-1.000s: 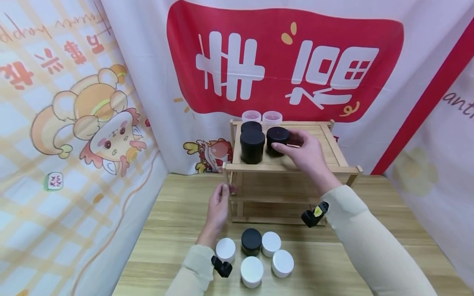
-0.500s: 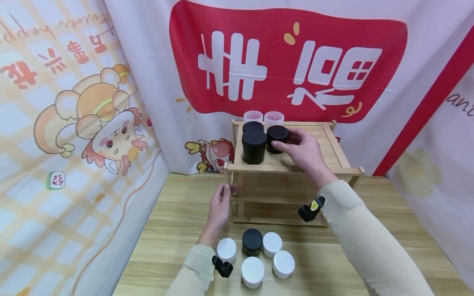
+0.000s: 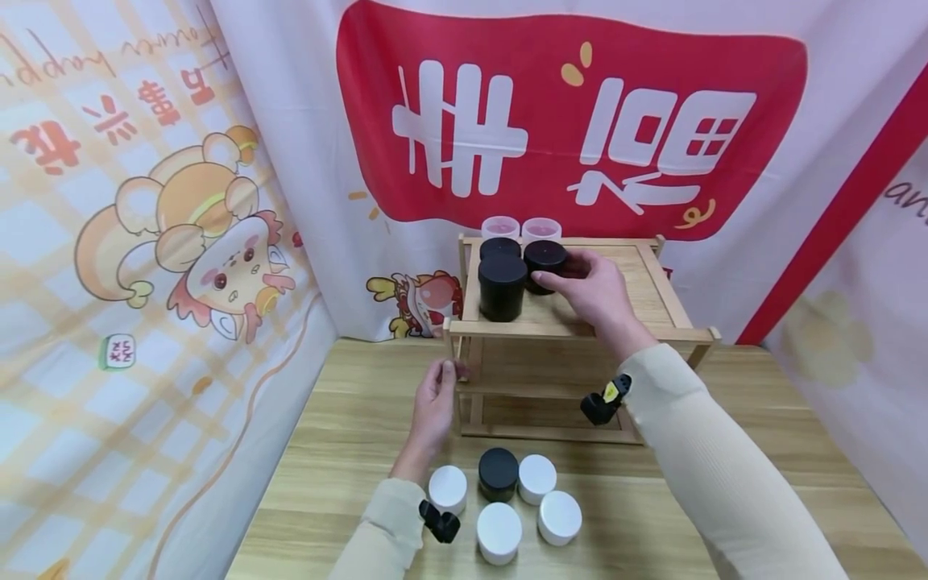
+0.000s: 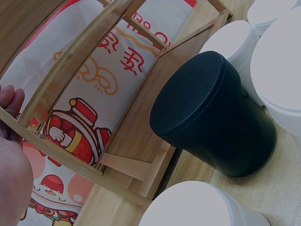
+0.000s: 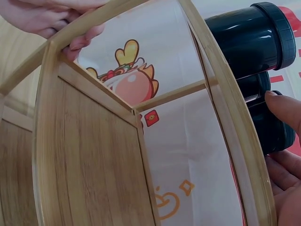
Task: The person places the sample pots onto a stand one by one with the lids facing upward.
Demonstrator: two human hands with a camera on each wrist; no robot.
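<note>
On the top board of a wooden shelf, my right hand holds a black lidded jar between thumb and fingers. To its left stand a taller black jar in front and another black jar behind it. Two translucent jars line the back edge. My left hand grips the left side of the shelf; in the right wrist view its fingers curl round the wooden rail. The right wrist view shows the thumb of my right hand against the black jar's side.
In front of the shelf, a black jar and several white jars stand on the wooden floor. The white jar at left is close to my left forearm. Printed cloth hangs at the back and sides.
My right hand has moved the black jar slightly back on the top board, closer to the translucent jars. The left hand keeps its grip on the shelf. The head view has shifted a little.
</note>
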